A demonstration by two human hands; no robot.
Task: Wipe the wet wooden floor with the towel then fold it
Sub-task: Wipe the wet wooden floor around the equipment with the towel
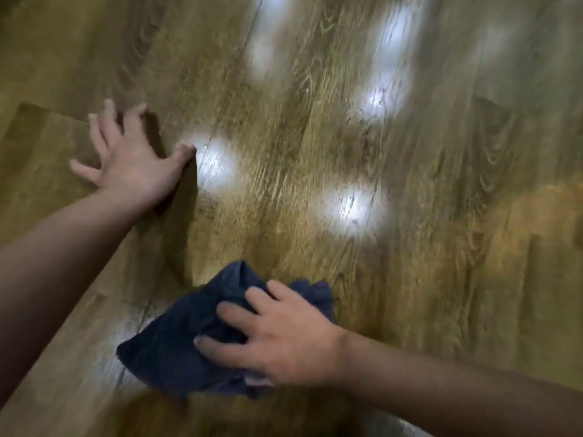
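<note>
Head view: a crumpled dark towel (189, 339) is pressed under the right hand (277, 339) with spread fingers, while the open left hand (132, 165) is braced on the wooden floor (315, 263) beyond.

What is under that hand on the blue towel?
The right hand presses on the bunched dark blue towel. Under the towel is the wooden floor; that covered patch is hidden.

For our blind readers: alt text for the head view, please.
A right hand presses a crumpled dark blue towel onto a glossy wooden floor, while the left hand rests spread flat on the boards.
</note>
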